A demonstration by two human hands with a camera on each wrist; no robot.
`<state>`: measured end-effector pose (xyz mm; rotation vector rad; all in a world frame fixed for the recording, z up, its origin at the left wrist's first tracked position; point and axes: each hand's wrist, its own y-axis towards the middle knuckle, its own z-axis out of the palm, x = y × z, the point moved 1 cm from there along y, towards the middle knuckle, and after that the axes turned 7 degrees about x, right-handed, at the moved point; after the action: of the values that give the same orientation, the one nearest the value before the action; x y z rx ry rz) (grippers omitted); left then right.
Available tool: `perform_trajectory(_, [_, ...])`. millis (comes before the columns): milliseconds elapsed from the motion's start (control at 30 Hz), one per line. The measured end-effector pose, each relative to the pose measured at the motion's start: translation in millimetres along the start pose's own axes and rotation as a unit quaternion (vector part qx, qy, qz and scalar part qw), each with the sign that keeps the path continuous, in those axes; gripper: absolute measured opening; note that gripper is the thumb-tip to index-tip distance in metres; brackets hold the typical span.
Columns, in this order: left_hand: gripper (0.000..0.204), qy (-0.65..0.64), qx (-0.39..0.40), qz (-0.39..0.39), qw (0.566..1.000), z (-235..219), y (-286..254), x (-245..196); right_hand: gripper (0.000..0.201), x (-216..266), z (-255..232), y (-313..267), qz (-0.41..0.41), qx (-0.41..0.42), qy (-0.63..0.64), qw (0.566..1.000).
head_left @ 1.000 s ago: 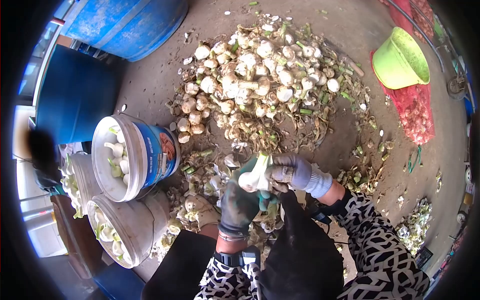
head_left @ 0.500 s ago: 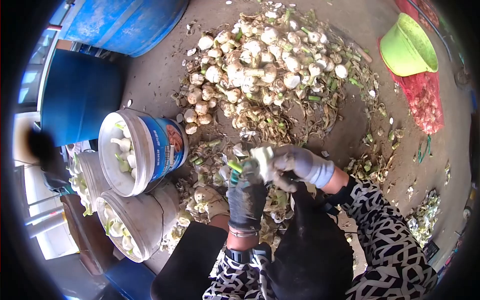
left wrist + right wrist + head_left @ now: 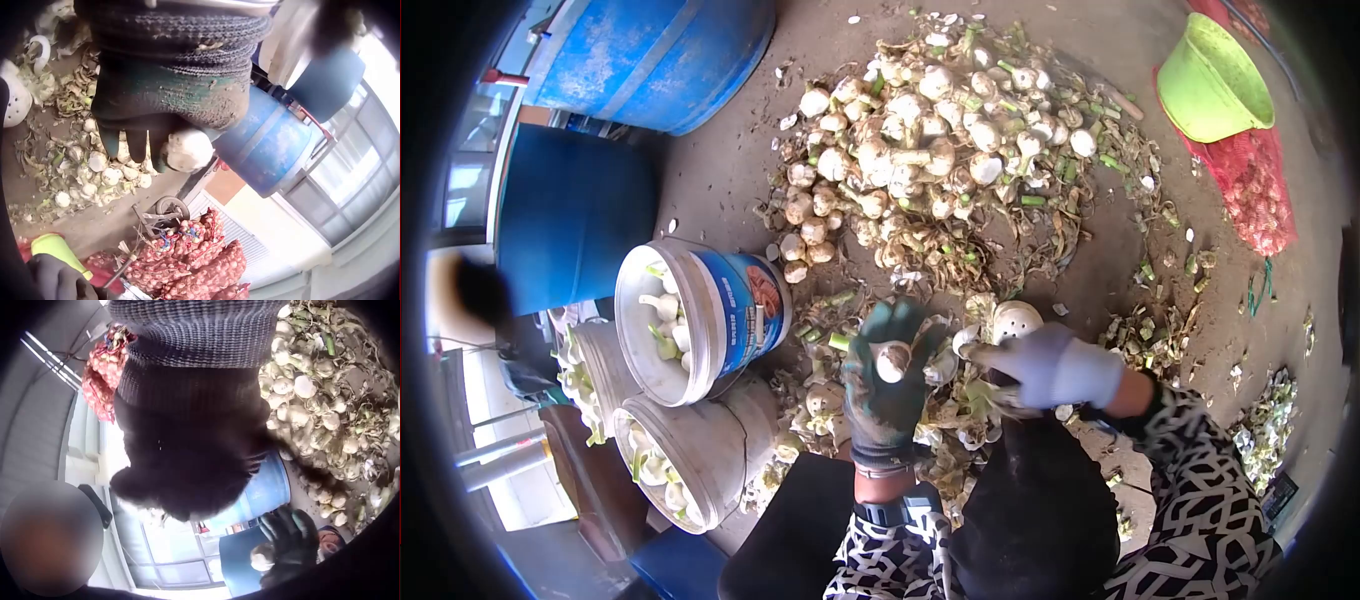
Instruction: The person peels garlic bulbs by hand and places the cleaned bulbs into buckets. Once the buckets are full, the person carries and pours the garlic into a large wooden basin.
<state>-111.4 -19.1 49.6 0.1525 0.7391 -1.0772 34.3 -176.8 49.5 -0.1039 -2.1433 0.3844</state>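
And they've just parted, the left hand (image 3: 885,415) gripping 1 garlic bulb (image 3: 891,362) against its palm, the right hand (image 3: 1055,368) blurred over the peelings (image 3: 965,437), its grip impossible to tell, so cleaning seems part done!

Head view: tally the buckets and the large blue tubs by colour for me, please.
White buckets: 3
Lime-green bucket: 1
Blue tubs: 2
Total: 6
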Motion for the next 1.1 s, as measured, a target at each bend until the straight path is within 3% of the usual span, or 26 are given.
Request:
perform_trajectory(33, [0.060, 0.089, 0.007, 0.027, 0.996, 3, 0, 0, 0.028, 6, 3, 13, 0.083, 0.004, -0.206, 0.975])
perform_trajectory(67, [0.065, 0.109, 0.039, 0.050, 0.992, 7, -1, -1, 0.027, 8, -2, 20, 0.008, -0.056, -0.049, 0.997])
perform_trajectory(133, [0.066, 0.171, 0.035, 0.036, 0.984, 13, -4, -8, 0.027, 13, -6, 39, -0.107, -0.143, 0.219, 0.959])
perform_trajectory(167, [0.067, 0.235, 0.041, 0.024, 0.971, 16, -4, -11, 0.030, 19, -12, 41, -0.072, -0.135, 0.168, 0.974])
perform_trajectory(233, [0.066, 0.300, 0.012, 0.027, 0.953, 20, -5, -11, 0.033, 25, -14, 57, -0.114, -0.201, 0.132, 0.964])
perform_trajectory(267, [0.065, 0.318, 0.001, 0.042, 0.947, 22, -5, -12, 0.020, 27, -17, 59, -0.065, -0.179, 0.118, 0.975])
perform_trajectory(300, [0.064, 0.336, -0.012, 0.056, 0.940, 24, -6, -12, 0.020, 26, -13, 63, -0.064, -0.177, 0.120, 0.975])
perform_trajectory(367, [0.060, 0.274, -0.016, 0.043, 0.961, 24, -10, -12, 0.021, 21, -2, 71, -0.139, -0.189, 0.249, 0.940])
perform_trajectory(433, [0.058, 0.356, 0.000, 0.062, 0.932, 19, -12, -11, 0.022, 21, -1, 68, -0.134, -0.165, 0.259, 0.942])
perform_trajectory(500, [0.057, 0.403, -0.002, 0.038, 0.914, 19, -12, -13, 0.027, 23, -9, 60, -0.080, -0.047, 0.353, 0.931])
perform_trajectory(533, [0.057, 0.329, 0.007, 0.040, 0.943, 15, -11, -9, 0.026, 18, -7, 58, -0.059, 0.009, 0.417, 0.907])
perform_trajectory(567, [0.057, 0.253, 0.017, 0.041, 0.966, 14, -10, -9, 0.026, 14, -5, 56, -0.059, 0.008, 0.416, 0.907])
perform_trajectory(600, [0.049, 0.198, 0.072, 0.036, 0.977, 19, -9, -11, 0.027, 10, -3, 53, -0.040, 0.027, 0.435, 0.899])
perform_trajectory(633, [0.049, 0.199, 0.074, 0.036, 0.977, 19, -6, -11, 0.028, 6, -2, 50, -0.020, 0.046, 0.453, 0.890])
perform_trajectory(700, [0.049, 0.071, 0.089, 0.024, 0.993, 15, -2, -12, 0.016, -8, 9, 43, 0.005, 0.071, 0.393, 0.917])
perform_trajectory(733, [0.056, 0.051, 0.091, 0.025, 0.994, 4, -2, -10, 0.010, -21, 28, 44, -0.052, -0.004, 0.261, 0.964])
perform_trajectory(767, [0.056, 0.053, 0.089, 0.026, 0.994, 4, -2, -11, 0.010, -30, 40, 44, -0.107, -0.079, 0.123, 0.983])
perform_trajectory(800, [0.057, 0.030, 0.072, 0.009, 0.997, 3, -2, -12, 0.018, -34, 43, 45, -0.110, -0.110, -0.007, 0.988])
perform_trajectory(833, [0.058, 0.007, 0.056, -0.008, 0.998, 3, -2, -12, 0.018, -27, 33, 43, -0.110, -0.111, -0.005, 0.988])
perform_trajectory(867, [0.058, 0.008, 0.055, -0.009, 0.998, 1, -2, -14, 0.018, -19, 19, 38, -0.123, -0.134, 0.087, 0.979])
perform_trajectory(900, [0.058, 0.082, 0.035, -0.039, 0.995, -3, -3, -16, 0.018, -10, 5, 34, -0.135, -0.155, 0.177, 0.962])
perform_trajectory(967, [0.058, 0.230, -0.005, -0.098, 0.968, -7, -4, -18, 0.012, 4, -11, 36, -0.122, -0.196, 0.159, 0.960])
perform_trajectory(1000, [0.074, 0.373, 0.019, -0.040, 0.927, 1, -4, -18, 0.012, 12, -19, 38, -0.122, -0.203, 0.161, 0.958])
perform_trajectory(1033, [0.074, 0.372, 0.020, -0.039, 0.927, 7, -2, -17, 0.015, 17, -25, 41, -0.120, -0.210, 0.163, 0.956])
perform_trajectory(1100, [0.089, 0.489, 0.001, -0.004, 0.872, 16, 5, -14, 0.025, 18, -22, 54, -0.115, -0.212, 0.128, 0.962])
